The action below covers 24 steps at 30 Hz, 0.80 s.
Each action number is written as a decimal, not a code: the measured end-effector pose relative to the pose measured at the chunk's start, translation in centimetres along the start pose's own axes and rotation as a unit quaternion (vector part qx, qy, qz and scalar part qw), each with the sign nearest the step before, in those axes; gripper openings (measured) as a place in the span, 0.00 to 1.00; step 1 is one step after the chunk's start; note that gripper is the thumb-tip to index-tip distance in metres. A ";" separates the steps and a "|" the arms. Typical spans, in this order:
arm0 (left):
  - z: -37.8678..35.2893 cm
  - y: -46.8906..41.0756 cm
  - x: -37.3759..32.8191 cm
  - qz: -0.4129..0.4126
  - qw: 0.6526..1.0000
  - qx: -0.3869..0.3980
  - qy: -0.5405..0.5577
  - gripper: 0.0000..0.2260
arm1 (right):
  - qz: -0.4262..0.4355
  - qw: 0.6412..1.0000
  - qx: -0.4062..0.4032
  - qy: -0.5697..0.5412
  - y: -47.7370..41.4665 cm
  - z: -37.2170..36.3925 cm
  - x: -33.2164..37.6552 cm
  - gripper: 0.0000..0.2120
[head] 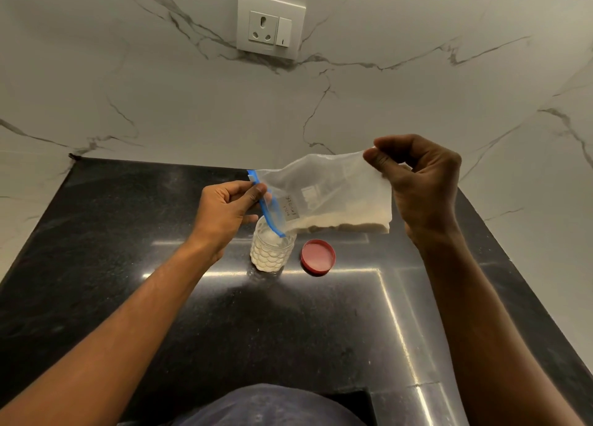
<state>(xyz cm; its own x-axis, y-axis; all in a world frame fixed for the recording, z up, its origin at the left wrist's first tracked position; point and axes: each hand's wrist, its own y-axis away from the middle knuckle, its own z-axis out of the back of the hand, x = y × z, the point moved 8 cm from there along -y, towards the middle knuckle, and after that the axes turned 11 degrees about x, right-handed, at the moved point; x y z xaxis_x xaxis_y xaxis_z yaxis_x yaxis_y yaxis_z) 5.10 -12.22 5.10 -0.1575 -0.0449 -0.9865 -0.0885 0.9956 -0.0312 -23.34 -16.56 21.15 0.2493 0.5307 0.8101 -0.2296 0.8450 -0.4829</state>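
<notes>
Head view: the left hand (224, 213) pinches the blue zip edge of a clear zip bag (330, 185), thumb and curled fingers closed on it. At the bag's 2 o'clock the right hand (420, 181) pinches its raised far corner. The bag tilts mouth-down, its lower tip at the open jar (271, 252) (pale powder inside both). A red lid (318, 256) lies at the jar's 3 o'clock on the black counter (128, 265).
</notes>
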 end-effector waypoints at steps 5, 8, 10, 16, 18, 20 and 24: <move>-0.1 0.1 -0.2 -0.001 1.000 0.007 0.005 0.13 | -0.001 1.000 -0.006 -0.002 0.4 0.3 -0.4 0.10; -0.2 0.0 -0.3 0.000 1.000 0.006 0.002 0.11 | -0.002 1.000 -0.012 -0.004 0.4 0.6 -0.5 0.09; -0.2 0.0 -0.2 0.000 1.000 0.004 -0.004 0.09 | -0.001 1.000 -0.006 -0.003 0.4 0.6 -0.5 0.09; -0.2 0.1 -0.3 -0.001 1.000 -0.002 -0.010 0.10 | -0.001 1.000 0.002 0.000 0.4 0.4 -0.6 0.09; -0.1 0.0 -0.4 -0.002 1.000 -0.004 -0.014 0.11 | -0.001 1.000 0.003 0.002 0.4 0.4 -0.7 0.09; -0.2 0.1 -0.5 -0.005 1.000 -0.001 -0.014 0.11 | -0.004 1.000 -0.007 -0.008 0.3 0.6 -0.7 0.09; -0.3 0.0 -0.6 -0.005 1.000 0.001 -0.013 0.09 | -0.005 1.000 -0.007 0.001 0.3 0.7 -0.6 0.09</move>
<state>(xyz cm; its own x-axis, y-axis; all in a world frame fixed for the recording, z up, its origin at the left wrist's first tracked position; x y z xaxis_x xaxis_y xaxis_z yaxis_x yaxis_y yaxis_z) 4.91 -12.18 5.70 -0.1310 -0.0518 -0.9900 -0.0883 0.9953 -0.0404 -24.25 -16.69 20.73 0.2531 0.5229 0.8139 -0.2142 0.8507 -0.4800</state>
